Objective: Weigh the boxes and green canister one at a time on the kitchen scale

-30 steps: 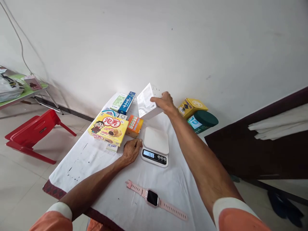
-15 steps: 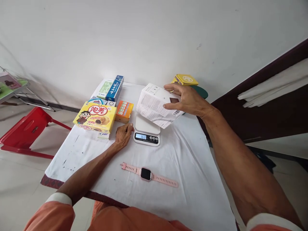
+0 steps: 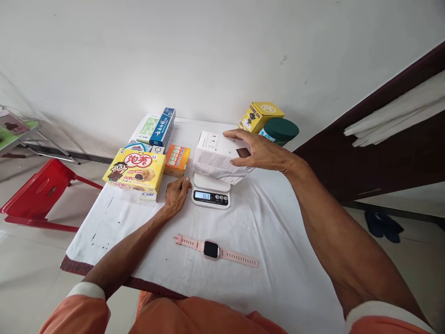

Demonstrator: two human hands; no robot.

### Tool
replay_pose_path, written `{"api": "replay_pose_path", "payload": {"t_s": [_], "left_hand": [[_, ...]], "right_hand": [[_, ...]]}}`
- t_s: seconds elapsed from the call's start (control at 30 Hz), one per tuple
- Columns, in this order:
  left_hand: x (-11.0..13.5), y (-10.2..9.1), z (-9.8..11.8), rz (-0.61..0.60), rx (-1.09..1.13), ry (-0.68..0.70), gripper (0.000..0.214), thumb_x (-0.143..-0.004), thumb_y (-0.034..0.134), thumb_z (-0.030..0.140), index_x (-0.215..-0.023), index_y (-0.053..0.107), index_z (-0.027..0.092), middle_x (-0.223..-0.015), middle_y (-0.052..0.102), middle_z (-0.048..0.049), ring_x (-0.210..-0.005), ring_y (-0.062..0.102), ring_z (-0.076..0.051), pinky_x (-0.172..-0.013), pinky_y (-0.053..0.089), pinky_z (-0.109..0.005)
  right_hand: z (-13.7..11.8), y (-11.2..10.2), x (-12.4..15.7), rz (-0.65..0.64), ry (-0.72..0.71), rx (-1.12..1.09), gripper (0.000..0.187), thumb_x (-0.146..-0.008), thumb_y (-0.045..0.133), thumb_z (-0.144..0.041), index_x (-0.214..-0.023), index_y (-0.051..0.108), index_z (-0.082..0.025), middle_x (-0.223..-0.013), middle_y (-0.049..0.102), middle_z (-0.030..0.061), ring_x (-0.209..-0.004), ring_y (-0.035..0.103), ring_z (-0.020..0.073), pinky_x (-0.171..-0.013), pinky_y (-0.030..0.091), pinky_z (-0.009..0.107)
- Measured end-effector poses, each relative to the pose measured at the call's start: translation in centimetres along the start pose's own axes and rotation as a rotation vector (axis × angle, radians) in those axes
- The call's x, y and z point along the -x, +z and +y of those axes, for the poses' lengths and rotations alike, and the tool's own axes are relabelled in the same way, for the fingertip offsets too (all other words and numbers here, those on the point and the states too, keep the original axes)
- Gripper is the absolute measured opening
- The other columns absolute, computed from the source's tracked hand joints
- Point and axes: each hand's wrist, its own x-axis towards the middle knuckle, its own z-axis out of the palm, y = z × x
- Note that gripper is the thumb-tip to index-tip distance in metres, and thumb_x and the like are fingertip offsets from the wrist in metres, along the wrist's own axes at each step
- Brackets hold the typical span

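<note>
White cardboard box, matte with tiny black print and a barcode on the near face, is in the right hand; fingers lie stretched along its top edge and the thumb presses the near face, so the grip is a wide clamp on the box; it hangs tilted right over the platform of the kitchen scale, and I can't tell if it actually rests on it; display reads 363.

Left hand lies flat on the tablecloth just left of the scale, fingers loosely curled and holding nothing, fingertips about touching the scale's edge.

Textures: the scale is smooth white plastic with rounded corners; a pink rubbery-looking watch lies strap-flat nearer the person than the scale; a glossy yellow snack box and a small orange box sit left of the scale, a blue carton further back-left.

Behind and right of the scale stand a yellow cube box and a green-lidded tub, close to the knuckles; the cloth to the right of the scale and toward the person is bare white fabric, ending at the table edge.
</note>
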Motion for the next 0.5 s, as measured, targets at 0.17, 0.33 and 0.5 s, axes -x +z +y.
{"api": "replay_pose_path", "payload": {"t_s": [0.17, 0.33, 0.5], "left_hand": [[0.0, 0.0, -0.1, -0.010, 0.005, -0.004, 0.055, -0.102, 0.037, 0.062, -0.069, 0.059, 0.024, -0.059, 0.053, -0.0020, -0.060, 0.054, -0.018, -0.063, 0.042, -0.033], [0.0, -0.2, 0.0, 0.003, -0.005, -0.011, 0.051, -0.103, 0.037, 0.058, -0.075, 0.061, 0.022, -0.064, 0.056, -0.0024, -0.063, 0.056, -0.017, -0.063, 0.044, -0.031], [-0.2, -0.2, -0.2, 0.023, 0.019, 0.000, 0.048, -0.104, 0.040, 0.053, -0.115, 0.072, 0.020, -0.088, 0.072, -0.0064, -0.063, 0.060, -0.016, -0.071, 0.052, -0.033]], "right_hand": [[0.4, -0.5, 0.0, -0.013, -0.044, 0.063, 0.068, -0.066, 0.087, -0.027, -0.131, 0.070, -0.026, -0.143, 0.066, 0.0055, -0.141, 0.054, 0.0360, -0.124, 0.037, 0.056], [1.6, -0.2, 3.2, 0.371, -0.042, -0.161, 0.051, -0.082, 0.077, -0.053, -0.126, 0.070, -0.027, -0.140, 0.068, 0.0064, -0.136, 0.060, 0.0317, -0.115, 0.048, 0.051], [7.4, 4.9, 8.1, 0.910, 0.284, -0.560, 0.041, -0.085, 0.065, -0.061, -0.093, 0.070, -0.021, -0.085, 0.075, 0.0068, -0.076, 0.073, 0.0220, -0.064, 0.056, 0.032]]}}
